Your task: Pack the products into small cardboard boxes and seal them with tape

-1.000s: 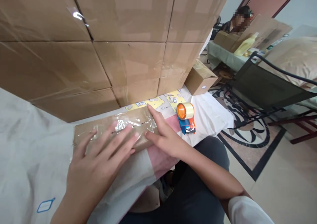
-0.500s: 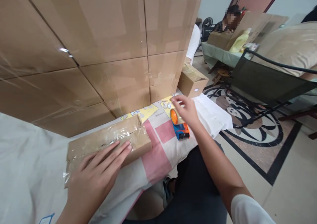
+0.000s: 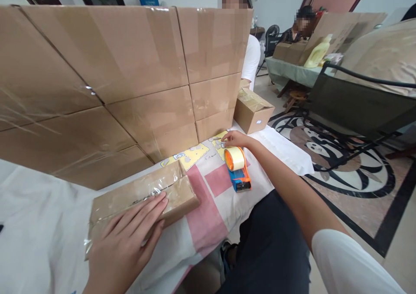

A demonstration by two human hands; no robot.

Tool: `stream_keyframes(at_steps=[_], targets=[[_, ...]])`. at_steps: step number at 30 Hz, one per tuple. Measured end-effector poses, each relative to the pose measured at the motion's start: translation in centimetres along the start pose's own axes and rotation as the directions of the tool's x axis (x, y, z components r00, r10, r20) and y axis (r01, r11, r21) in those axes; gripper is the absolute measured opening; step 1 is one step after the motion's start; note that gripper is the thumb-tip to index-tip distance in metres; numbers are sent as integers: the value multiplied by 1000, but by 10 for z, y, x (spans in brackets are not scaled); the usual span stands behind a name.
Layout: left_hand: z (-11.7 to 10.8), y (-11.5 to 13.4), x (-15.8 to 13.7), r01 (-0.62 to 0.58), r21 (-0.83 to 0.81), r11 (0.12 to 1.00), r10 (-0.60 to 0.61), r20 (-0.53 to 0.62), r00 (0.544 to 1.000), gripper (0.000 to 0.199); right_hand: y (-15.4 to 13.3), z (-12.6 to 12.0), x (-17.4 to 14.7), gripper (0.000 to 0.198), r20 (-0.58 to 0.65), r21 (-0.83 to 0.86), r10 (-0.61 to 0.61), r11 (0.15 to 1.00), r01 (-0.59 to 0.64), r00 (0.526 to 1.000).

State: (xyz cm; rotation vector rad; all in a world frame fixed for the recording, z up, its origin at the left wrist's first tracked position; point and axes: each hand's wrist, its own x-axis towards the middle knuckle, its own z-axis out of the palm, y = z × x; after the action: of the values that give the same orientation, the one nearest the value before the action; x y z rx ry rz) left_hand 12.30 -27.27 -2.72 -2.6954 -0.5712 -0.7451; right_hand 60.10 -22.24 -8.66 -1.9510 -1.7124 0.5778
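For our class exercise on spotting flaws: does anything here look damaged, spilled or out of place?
The clear tape on the low cardboard box under the left hand looks wrinkled: it catches the light in uneven glints instead of lying smooth. I see nothing spilled.

You can pass over the cloth between the box and the tape; the carton stack walls off the far side, and a loose carton stands beyond your right hand.
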Motion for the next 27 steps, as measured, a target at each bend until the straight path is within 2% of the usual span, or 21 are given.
stream_keyframes(at_steps=[3,7,12,16,20,27], targets=[[-1,1,1,-11,17,1000,10,3,1000,56,0,6,2,17,51,27,-70,997,69,996],[-2,3,1,5,41,999,-5,-10,1000,59,2,10,2,15,45,81,-87,993,83,995],[-1,3,-1,11,56,998,-11,15,1000,60,6,11,-8,12,-29,182,-42,982,46,999],[-1,2,-2,-6,68,998,5,18,1000,58,11,15,-18,18,-117,290,-1,956,35,993],[-1,2,-2,-4,71,997,1,33,999,56,17,20,-23,24,-150,387,22,921,39,988],[-2,5,-1,28,71,997,-30,21,999,57,28,24,-26,21,-221,505,78,862,46,972]])
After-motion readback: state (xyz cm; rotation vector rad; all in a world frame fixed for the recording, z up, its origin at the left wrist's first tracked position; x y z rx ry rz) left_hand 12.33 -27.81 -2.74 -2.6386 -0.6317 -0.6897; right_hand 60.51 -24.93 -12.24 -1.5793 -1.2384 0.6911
